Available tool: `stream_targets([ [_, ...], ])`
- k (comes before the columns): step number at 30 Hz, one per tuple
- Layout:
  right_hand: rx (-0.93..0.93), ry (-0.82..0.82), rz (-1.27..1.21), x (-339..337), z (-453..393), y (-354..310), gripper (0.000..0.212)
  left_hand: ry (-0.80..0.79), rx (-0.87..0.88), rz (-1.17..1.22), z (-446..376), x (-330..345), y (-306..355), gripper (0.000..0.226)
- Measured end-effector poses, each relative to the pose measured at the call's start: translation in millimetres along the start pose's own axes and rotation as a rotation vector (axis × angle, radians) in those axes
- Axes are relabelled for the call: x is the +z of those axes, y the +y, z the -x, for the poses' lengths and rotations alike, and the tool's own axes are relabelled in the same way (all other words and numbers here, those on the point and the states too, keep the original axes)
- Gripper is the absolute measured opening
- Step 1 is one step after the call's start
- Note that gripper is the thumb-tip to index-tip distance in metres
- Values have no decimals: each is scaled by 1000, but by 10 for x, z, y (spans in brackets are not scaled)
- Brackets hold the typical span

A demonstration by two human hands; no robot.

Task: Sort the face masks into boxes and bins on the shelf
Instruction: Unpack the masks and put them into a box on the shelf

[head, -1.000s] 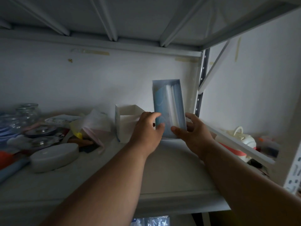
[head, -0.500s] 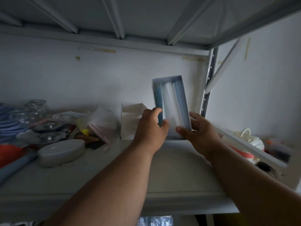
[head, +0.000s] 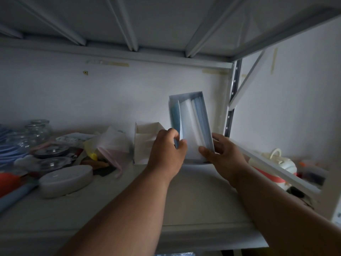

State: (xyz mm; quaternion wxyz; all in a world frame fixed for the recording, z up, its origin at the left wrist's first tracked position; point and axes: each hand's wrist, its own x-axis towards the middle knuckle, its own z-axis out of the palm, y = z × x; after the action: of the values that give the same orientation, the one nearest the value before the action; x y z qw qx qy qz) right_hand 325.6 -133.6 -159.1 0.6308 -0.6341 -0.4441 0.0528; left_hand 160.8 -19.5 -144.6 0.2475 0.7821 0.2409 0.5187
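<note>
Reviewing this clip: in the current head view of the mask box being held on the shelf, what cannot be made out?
- Mask count in the box: motion blur merges the blue and white layers.
- Box's lower end: covered by the left hand and right hand.
- Inside of the white carton: partly behind the left hand, dim light.
- Clutter at far left: cut off by the frame edge, dark.
- Items behind the slanted brace: partly blocked by it.

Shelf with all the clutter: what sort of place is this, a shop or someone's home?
Probably a home storage corner. The metal shelf against a bare wall holds mixed household things: glass jars, a plastic bag, and the box of masks that both hands hold.
</note>
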Motion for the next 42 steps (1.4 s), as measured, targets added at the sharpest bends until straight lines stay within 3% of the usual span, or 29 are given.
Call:
stream_targets([
  [5, -10, 22, 3, -3, -5, 15, 105, -11, 8, -2, 5, -5, 2, 20],
  [11, -13, -28, 129, 8, 56, -86, 117, -28, 43, 36, 8, -17, 37, 12],
  [17, -63, 9, 133, 10, 78, -133, 89, -14, 124, 217, -29, 24, 26, 13],
  [24, -21, 14, 134, 20, 44, -127, 110, 40, 219, 218, -15, 7, 99, 8],
  [33, -29, 65, 186, 12, 109, -203, 96, 110, 242, 327, 26, -60, 228, 7],
  [36, -40, 69, 173, -2, 127, -220, 98, 85, 231, 344, 17, -56, 206, 10],
  [42, -127, 103, 225, -10, 91, -235, 79, 34, 167, 323, 25, -70, 200, 5],
])
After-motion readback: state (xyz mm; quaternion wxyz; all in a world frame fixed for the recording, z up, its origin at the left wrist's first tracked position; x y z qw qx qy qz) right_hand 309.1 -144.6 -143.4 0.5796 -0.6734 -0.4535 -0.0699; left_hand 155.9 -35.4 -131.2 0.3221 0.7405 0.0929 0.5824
